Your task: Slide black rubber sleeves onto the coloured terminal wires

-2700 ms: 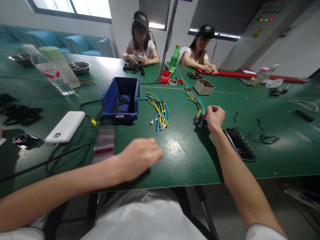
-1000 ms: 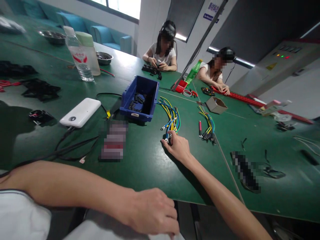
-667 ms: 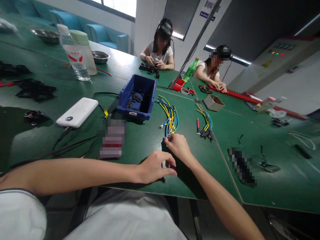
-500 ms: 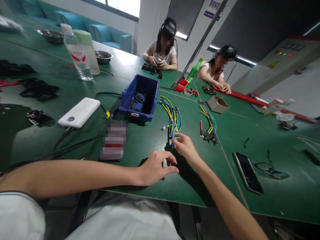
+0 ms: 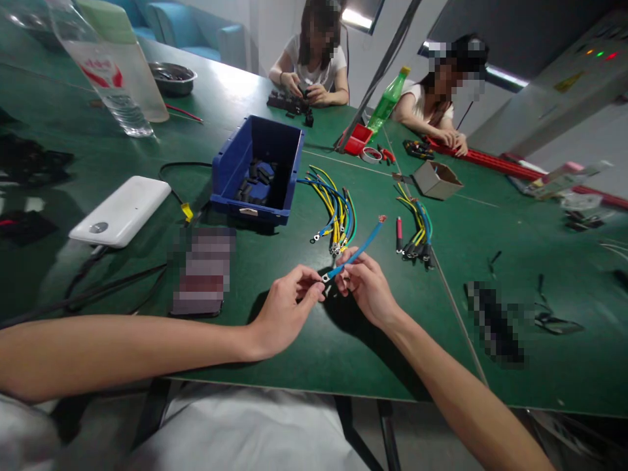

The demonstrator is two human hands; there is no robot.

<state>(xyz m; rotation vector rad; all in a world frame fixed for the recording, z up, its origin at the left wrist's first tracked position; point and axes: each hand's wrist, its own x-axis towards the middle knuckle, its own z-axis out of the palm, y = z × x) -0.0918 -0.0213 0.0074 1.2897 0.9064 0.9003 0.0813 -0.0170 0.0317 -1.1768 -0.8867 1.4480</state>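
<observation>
1. Gripped by the right hand point(image 5: 371, 288), a blue wire point(image 5: 364, 246) is held aslant, its copper end point(image 5: 383, 219) raised.
2. Its ring terminal point(image 5: 326, 278) is met by the left hand point(image 5: 282, 311); whether it is pinched cannot be told.
3. Beyond the grip, a wire bundle point(image 5: 337, 214) is spread; farther left, a blue bin point(image 5: 272, 214) is placed.

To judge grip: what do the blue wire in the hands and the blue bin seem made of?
Blue wire: likely smooth plastic over copper, given reddish strands at one end; silvery ring opposite, probably metal. Blue bin: probably moulded plastic, fairly matte, with smooth, evenly coloured walls.
</observation>
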